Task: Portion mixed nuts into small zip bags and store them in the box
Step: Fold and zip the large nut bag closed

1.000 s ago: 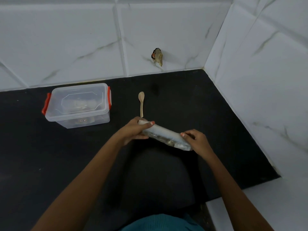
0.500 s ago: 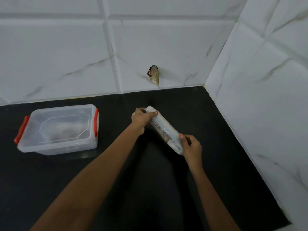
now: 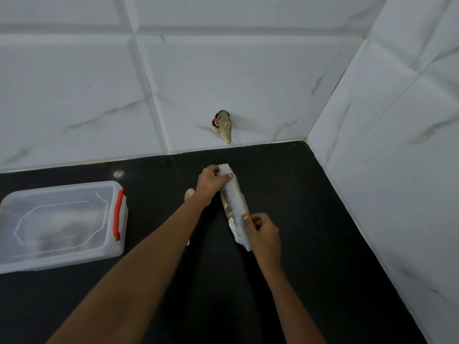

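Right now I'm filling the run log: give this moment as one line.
bag: rolled, held at both ends | left hand: grips far end | right hand: grips near end | box: lid on, untouched

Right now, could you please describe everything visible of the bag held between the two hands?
The bag is a long, narrow pack of whitish, translucent plastic, with brownish contents showing along one side. It points away from the person over the black counter. The left hand pinches its far end, the right hand grips its crumpled near end. Contact with the counter is unclear.
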Available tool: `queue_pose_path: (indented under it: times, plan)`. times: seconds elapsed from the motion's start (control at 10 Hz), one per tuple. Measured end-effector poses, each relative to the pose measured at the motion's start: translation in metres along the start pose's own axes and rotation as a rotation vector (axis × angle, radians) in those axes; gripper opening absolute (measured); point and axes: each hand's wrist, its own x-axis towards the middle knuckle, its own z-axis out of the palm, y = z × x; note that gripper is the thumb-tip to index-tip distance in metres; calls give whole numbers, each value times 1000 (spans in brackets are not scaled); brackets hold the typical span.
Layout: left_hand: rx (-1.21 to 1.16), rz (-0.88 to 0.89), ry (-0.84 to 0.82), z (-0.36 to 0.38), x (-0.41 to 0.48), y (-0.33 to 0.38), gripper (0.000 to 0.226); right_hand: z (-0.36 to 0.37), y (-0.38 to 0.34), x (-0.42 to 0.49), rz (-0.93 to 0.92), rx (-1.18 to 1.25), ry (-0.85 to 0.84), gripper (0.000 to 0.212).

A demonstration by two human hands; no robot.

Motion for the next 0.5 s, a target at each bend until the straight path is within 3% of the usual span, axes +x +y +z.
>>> queue_pose_path:
  times: [0.1, 0.3, 0.5]
  plan:
    - [101, 44, 51, 4, 3, -9, 51, 2, 0, 6, 0, -91, 30, 21]
    - [170, 110, 105, 9, 8, -15, 71, 0, -2, 10, 30, -106, 7, 17]
    - [157, 103, 119, 9, 2, -12, 67, -3, -3, 13, -22, 109, -4, 11]
